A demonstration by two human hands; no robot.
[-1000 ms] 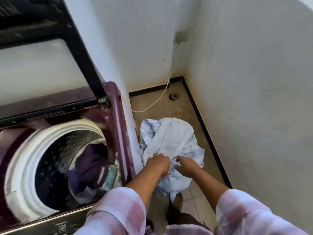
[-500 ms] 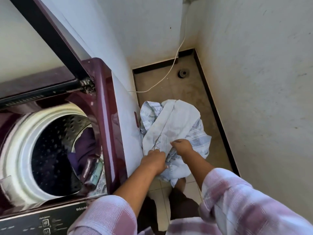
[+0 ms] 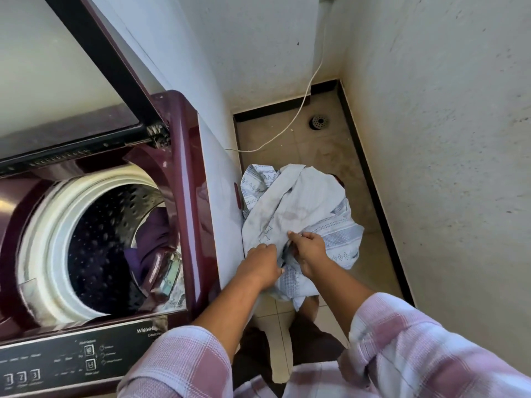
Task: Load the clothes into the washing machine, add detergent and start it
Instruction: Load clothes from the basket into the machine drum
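Both hands, left hand (image 3: 263,262) and right hand (image 3: 309,248), grip the pale cloth (image 3: 298,208).

To your left stands the washing machine (image 3: 184,196), its lid (image 3: 66,81) raised behind the drum (image 3: 115,239), where a garment (image 3: 155,234) already lies. To its right, on the floor (image 3: 324,150), sits the bundle of clothes (image 3: 298,208), with your left hand (image 3: 260,267) and right hand (image 3: 309,248) on its near side. Beyond it, a cable (image 3: 290,124) and drain (image 3: 318,122) lie near the corner.
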